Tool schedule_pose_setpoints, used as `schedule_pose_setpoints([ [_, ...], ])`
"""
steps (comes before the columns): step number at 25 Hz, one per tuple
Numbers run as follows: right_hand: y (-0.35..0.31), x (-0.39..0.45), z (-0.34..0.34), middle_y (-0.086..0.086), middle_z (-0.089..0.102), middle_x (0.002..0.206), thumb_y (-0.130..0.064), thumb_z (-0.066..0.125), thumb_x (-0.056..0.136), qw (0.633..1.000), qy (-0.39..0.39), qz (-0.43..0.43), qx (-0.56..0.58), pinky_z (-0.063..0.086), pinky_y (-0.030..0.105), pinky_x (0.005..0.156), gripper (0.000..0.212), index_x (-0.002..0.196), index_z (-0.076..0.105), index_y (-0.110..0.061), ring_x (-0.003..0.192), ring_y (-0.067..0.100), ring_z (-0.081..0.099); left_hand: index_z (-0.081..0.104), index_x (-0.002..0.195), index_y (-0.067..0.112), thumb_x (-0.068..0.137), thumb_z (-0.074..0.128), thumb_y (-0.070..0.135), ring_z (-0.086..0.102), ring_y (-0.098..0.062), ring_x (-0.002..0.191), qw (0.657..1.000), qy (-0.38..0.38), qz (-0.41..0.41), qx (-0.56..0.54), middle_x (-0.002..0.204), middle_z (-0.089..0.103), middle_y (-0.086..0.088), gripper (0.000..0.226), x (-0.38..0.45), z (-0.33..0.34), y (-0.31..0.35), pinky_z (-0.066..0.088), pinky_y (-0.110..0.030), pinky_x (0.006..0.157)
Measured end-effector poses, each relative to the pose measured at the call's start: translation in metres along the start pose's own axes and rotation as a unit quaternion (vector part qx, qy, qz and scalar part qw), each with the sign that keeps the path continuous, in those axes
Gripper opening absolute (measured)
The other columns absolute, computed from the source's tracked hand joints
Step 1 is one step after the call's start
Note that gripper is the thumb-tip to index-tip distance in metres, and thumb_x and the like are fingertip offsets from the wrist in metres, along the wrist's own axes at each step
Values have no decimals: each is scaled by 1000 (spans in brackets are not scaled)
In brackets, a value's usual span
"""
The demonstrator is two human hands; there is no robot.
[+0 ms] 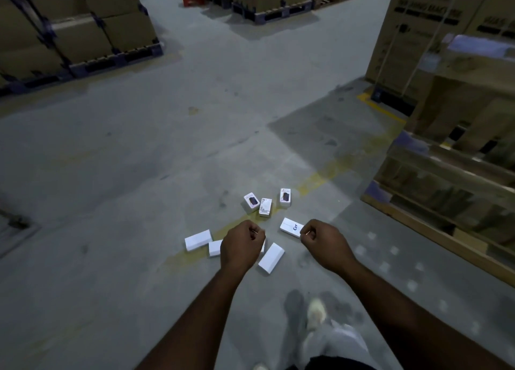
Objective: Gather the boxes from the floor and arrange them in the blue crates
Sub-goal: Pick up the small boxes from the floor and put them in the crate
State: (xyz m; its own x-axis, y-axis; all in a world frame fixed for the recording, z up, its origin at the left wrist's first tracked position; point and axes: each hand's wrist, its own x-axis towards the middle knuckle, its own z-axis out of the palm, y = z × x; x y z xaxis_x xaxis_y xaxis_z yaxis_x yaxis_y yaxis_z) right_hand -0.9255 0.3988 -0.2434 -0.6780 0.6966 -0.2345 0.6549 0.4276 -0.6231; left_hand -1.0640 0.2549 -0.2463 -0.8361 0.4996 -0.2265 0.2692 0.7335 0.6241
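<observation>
Boxes: seven on floor; two hands curled, empty.

Seven small boxes scattered flat on grey floor along faded yellow floor line. Three printed boxes astride line: phone-picture box, label-side box, third just right. Lettered white box nearer. Plain white boxes nearest: one leftmost, one partly hidden, one angled. Possibly another underneath; unclear.
</observation>
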Motion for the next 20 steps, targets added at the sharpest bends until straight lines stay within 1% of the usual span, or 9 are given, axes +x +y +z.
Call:
schedule_pose_setpoints([
  [1,0,18,-1,-3,68,85,-23,59,85,1000,2,4,2,46,32,69,7,82,65,-24,81,19,62,60,82,29,91,61,39,67,-15,87,1000,-3,-5,0,89,72,9,13,14,1,-1,50,-30,77],
  [4,-2,86,5,-5,68,79,-24,61,84,1000,-8,16,24,47,32,71,6,81,66,-24,78,18,62,61,81,28,90,61,38,66,-14,86,999,-7,-31,11,87,72,9,13,70,8,-5,49,-29,74],
  [6,-3,137,15,-4,70,80,-24,61,84,999,-18,19,43,48,32,72,6,81,67,-23,79,19,63,64,82,26,88,62,38,67,-14,85,998,-3,-52,20,85,72,9,13,113,13,-5,50,-29,74],
  [10,1,248,45,-1,72,88,-22,60,85,995,-84,9,53,48,31,74,8,84,67,-19,85,19,66,63,81,28,88,60,38,67,-12,86,992,-10,-121,38,81,70,12,13,206,40,-1,48,-27,73],
  [13,22,315,75,-3,71,93,-21,59,88,991,-126,15,49,47,29,78,9,87,67,-19,89,17,65,63,86,28,89,61,38,68,-13,87,986,-37,-157,42,79,69,11,10,270,86,2,46,-27,71],
  [15,42,352,99,-5,70,94,-22,59,90,988,-141,31,50,46,28,78,10,92,68,-18,88,14,64,64,92,27,90,61,37,69,-14,90,982,-53,-175,38,85,72,8,10,307,123,-2,44,-26,71],
  [17,63,386,125,-5,71,92,-21,59,91,986,-149,46,54,46,27,76,9,94,67,-18,84,12,63,64,96,27,91,61,36,69,-15,92,978,-73,-195,35,91,74,6,12,336,163,-11,46,-27,75],
  [20,91,426,169,-8,69,90,-20,58,91,980,-169,77,67,45,27,75,8,92,66,-19,83,10,62,65,102,26,91,60,36,69,-14,94,973,-98,-208,34,96,75,6,16,370,215,-41,48,-27,80],
])
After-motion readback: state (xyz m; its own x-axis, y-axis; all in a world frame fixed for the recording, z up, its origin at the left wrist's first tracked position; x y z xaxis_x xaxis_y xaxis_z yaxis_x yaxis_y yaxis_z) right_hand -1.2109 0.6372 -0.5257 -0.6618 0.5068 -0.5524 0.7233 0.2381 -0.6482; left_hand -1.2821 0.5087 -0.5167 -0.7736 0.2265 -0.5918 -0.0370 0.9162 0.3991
